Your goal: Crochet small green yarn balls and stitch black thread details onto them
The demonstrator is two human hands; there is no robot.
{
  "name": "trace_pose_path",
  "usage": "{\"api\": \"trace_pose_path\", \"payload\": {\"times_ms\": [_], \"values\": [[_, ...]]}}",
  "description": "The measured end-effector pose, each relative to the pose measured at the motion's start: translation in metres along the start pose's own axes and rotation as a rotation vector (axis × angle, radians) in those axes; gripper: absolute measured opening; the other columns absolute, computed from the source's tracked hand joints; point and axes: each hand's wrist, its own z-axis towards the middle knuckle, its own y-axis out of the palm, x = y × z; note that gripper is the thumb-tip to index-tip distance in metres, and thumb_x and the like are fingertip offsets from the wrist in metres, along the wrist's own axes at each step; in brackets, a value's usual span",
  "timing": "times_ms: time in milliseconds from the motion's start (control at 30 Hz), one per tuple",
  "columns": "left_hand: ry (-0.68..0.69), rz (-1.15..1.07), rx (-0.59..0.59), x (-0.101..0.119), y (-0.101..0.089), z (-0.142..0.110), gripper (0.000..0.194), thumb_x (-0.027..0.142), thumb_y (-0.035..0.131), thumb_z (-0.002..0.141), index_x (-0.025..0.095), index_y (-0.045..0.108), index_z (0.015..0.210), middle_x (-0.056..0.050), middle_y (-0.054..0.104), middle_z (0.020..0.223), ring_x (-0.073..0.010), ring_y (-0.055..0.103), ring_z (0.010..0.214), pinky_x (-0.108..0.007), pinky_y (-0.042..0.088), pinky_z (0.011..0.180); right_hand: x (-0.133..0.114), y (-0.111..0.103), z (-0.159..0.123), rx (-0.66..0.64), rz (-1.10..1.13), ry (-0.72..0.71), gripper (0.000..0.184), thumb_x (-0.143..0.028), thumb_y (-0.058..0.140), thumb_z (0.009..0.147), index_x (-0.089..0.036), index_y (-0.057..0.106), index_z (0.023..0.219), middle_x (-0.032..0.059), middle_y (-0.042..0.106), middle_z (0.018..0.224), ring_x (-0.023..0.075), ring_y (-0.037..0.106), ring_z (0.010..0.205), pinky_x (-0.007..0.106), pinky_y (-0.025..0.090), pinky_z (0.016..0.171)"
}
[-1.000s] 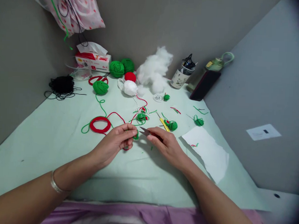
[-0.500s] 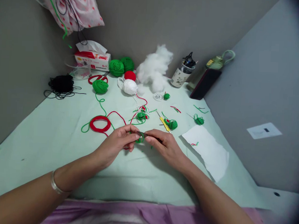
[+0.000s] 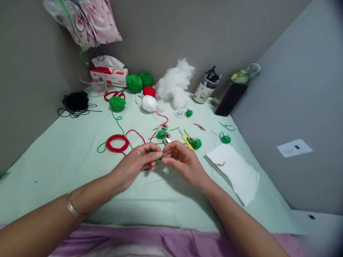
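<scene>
My left hand (image 3: 141, 157) is closed in a pinch on a bit of green yarn (image 3: 162, 157) in front of me. Facing it, my right hand (image 3: 184, 159) has its thumb and fingertips curled close to the same yarn. A small tool with a silver pointed tip (image 3: 166, 140) sticks out past the right fingers; its body is hidden in that hand. Just beyond the hands lies a small green and red crocheted piece (image 3: 161, 134) with loose yarn ends. Beside it are a yellow-handled crochet hook (image 3: 187, 142) and another green crocheted piece (image 3: 197, 143).
A red yarn coil (image 3: 117, 143) lies left of the hands. Green yarn balls (image 3: 117, 103), a white yarn ball (image 3: 149, 103), red-handled scissors (image 3: 110, 95) and stuffing (image 3: 176, 83) stand farther back. White paper (image 3: 234, 173) lies right. A bottle (image 3: 240, 76) and phone (image 3: 231, 99) are at the back right.
The dark tool that lay across between both hands is now turned, its silver tip pointing away above the right fingers. The fingertips have come closer together. The whole view has shifted slightly.
</scene>
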Motion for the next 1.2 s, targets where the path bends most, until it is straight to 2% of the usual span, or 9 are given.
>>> {"api": "trace_pose_path", "payload": {"times_ms": [133,333,600,700,800,867,933,1067,1200], "values": [[0.041,-0.033,0.028,0.006,-0.007,0.003,0.021,0.034,0.077,0.086,0.015,0.071,0.091,0.002,0.061,0.064,-0.0091,0.056,0.054,-0.018,0.046,0.051,0.003,0.000,0.003,-0.022,0.165,0.085,0.029,-0.040,0.083,0.078,-0.021,0.066,0.091,-0.0005,0.066,0.078,0.0130,0.064,0.067,0.029,0.052,0.065],[0.222,-0.249,0.182,0.032,-0.031,0.011,0.017,0.025,0.064,0.096,0.011,0.074,0.095,-0.005,0.070,0.093,-0.0076,0.064,0.065,-0.018,0.059,0.064,0.009,-0.020,0.007,0.089,0.066,0.105,0.033,-0.043,0.082,0.075,-0.020,0.072,0.096,0.0025,0.070,0.079,0.0143,0.064,0.065,0.030,0.052,0.063],[0.150,-0.328,0.111,0.038,-0.030,0.007,0.027,0.028,0.058,0.102,0.009,0.073,0.090,-0.005,0.068,0.080,-0.0084,0.063,0.058,-0.018,0.057,0.055,0.006,-0.072,0.039,0.410,-0.158,-0.006,0.030,-0.040,0.071,0.073,-0.019,0.067,0.094,0.0012,0.068,0.076,0.0140,0.058,0.063,0.032,0.051,0.067],[0.126,-0.301,0.036,0.035,-0.024,0.004,0.032,0.034,0.055,0.103,0.008,0.073,0.101,-0.009,0.071,0.089,-0.0137,0.071,0.074,-0.023,0.062,0.070,0.003,-0.088,0.052,0.440,-0.257,-0.017,0.023,-0.033,0.070,0.071,-0.017,0.067,0.088,0.0010,0.065,0.072,0.0157,0.057,0.064,0.033,0.049,0.066],[0.109,-0.303,-0.044,0.031,-0.017,0.002,0.041,0.043,0.053,0.103,0.008,0.072,0.113,-0.016,0.074,0.106,-0.0204,0.074,0.097,-0.030,0.062,0.091,-0.003,-0.080,0.053,0.447,-0.342,-0.062,0.019,-0.027,0.070,0.072,-0.019,0.068,0.088,0.0048,0.067,0.089,0.0165,0.057,0.074,0.034,0.048,0.073],[0.088,-0.319,-0.089,0.028,-0.013,0.001,0.047,0.049,0.053,0.102,0.009,0.069,0.121,-0.019,0.073,0.117,-0.0235,0.072,0.109,-0.034,0.058,0.100,-0.008,-0.061,0.047,0.403,-0.365,-0.093,0.017,-0.028,0.069,0.075,-0.020,0.068,0.090,0.0058,0.067,0.099,0.0161,0.057,0.078,0.034,0.048,0.076],[0.061,-0.340,-0.126,0.027,-0.011,0.000,0.054,0.053,0.049,0.102,0.008,0.067,0.125,-0.021,0.072,0.123,-0.0249,0.071,0.113,-0.035,0.057,0.102,-0.013,-0.036,0.038,0.285,-0.342,-0.090,0.014,-0.031,0.068,0.079,-0.020,0.068,0.087,0.0042,0.068,0.091,0.0150,0.057,0.072,0.032,0.049,0.071],[0.038,-0.387,-0.200,0.028,-0.007,-0.003,0.063,0.058,0.042,0.103,0.005,0.070,0.121,-0.023,0.074,0.119,-0.0236,0.076,0.100,-0.030,0.062,0.090,-0.017,0.008,0.025,-0.088,0.019,0.003,0.030,-0.025,0.065,0.081,-0.021,0.064,0.111,0.0029,0.070,0.094,0.0147,0.064,0.074,0.028,0.053,0.067],[0.043,-0.415,-0.159,0.038,-0.009,-0.005,0.056,0.051,0.039,0.106,0.007,0.070,0.122,-0.020,0.074,0.121,-0.0206,0.077,0.094,-0.026,0.065,0.078,-0.009,0.023,0.022,-0.341,0.171,0.100,0.023,-0.032,0.070,0.085,-0.017,0.065,0.102,0.0037,0.071,0.083,0.0166,0.069,0.078,0.031,0.055,0.075]]}}
